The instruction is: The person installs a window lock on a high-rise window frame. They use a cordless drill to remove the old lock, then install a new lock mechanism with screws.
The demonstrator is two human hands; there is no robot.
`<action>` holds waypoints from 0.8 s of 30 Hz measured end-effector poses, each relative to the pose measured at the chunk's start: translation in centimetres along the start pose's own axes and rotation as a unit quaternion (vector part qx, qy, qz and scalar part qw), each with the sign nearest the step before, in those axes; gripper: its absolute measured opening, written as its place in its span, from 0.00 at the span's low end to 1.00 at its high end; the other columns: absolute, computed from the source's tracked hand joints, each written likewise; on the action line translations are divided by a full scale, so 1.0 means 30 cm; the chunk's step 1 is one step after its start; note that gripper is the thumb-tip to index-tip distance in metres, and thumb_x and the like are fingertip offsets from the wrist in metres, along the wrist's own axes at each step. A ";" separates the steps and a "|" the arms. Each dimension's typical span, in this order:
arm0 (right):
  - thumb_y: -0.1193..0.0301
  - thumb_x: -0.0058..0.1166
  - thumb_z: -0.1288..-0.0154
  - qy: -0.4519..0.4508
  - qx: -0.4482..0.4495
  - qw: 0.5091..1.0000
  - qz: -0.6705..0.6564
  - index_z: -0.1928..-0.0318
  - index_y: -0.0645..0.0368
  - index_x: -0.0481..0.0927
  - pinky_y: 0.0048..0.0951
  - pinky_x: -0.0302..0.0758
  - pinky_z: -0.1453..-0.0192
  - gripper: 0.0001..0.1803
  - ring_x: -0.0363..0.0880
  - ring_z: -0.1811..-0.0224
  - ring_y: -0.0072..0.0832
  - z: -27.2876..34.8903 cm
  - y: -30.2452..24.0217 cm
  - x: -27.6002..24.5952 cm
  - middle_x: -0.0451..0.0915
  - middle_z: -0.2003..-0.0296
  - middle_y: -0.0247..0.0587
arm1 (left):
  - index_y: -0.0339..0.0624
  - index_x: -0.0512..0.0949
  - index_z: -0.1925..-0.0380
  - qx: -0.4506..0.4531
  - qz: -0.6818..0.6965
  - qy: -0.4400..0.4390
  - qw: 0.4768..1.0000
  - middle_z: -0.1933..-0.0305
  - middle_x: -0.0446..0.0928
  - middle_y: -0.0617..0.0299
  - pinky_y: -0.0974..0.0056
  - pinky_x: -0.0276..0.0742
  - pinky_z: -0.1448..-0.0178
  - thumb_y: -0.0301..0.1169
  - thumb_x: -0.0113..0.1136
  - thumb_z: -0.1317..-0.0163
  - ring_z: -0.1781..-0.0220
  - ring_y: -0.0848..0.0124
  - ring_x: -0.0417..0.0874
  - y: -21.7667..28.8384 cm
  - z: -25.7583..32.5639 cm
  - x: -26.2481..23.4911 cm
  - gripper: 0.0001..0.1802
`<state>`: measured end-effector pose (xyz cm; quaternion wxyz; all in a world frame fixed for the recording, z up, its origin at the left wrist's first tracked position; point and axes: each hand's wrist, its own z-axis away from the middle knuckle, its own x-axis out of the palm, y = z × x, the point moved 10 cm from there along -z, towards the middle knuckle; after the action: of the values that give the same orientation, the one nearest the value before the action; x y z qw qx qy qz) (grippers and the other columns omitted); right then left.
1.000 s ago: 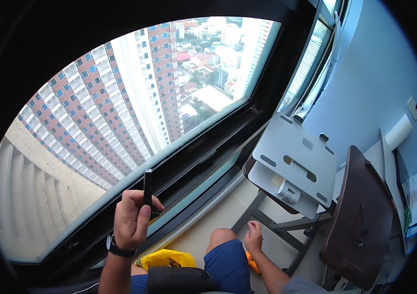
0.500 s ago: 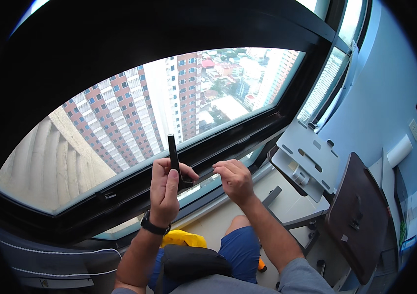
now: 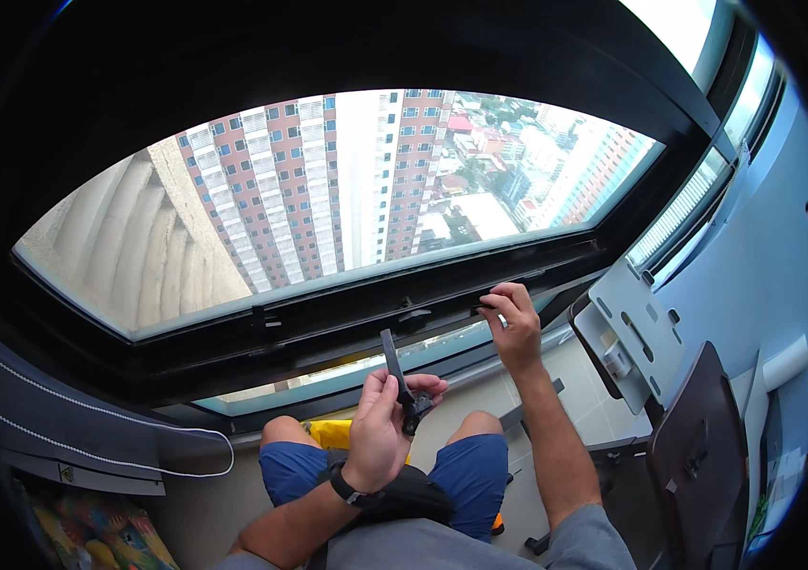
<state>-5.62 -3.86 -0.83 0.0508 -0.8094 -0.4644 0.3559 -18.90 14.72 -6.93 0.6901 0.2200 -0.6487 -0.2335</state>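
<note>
My left hand (image 3: 377, 439) is closed around a black lever handle (image 3: 393, 359), its flat arm pointing up and away and its bulkier jointed end by my fingers. My right hand (image 3: 518, 332) is raised farther right, in front of the black window frame (image 3: 328, 334). Its thumb and fingertips are pinched together at the frame's lower rail, and a small dark bit shows at their tips, too small to name. A small black latch piece (image 3: 413, 310) sits on the rail between the two hands.
Beyond the glass stand tall buildings (image 3: 300, 180). A grey metal laptop stand (image 3: 634, 328) and a dark brown tabletop (image 3: 703, 465) are on the right. At the left hangs a white beaded cord (image 3: 205, 472). Something yellow (image 3: 330, 434) lies between my knees.
My left hand has lowered toward my lap with the lever handle, now tilted. My right hand has moved away from it, up and right to the window rail. The view has shifted.
</note>
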 end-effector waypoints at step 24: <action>0.78 0.72 0.42 -0.246 0.055 0.957 -0.141 0.56 0.58 0.90 0.34 0.84 0.56 0.12 0.88 0.58 0.38 0.366 -0.330 0.012 0.87 0.61 0.42 | 0.37 0.69 0.40 -0.149 -0.176 -0.105 0.967 0.33 0.77 0.51 0.64 0.76 0.29 0.31 0.47 0.15 0.38 0.72 0.81 -0.229 0.030 -0.085 0.12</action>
<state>-19.44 -0.72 -5.08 0.0290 -0.6192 -0.5512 0.5584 -20.19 10.81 -13.07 0.5910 0.1998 -0.6268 -0.4669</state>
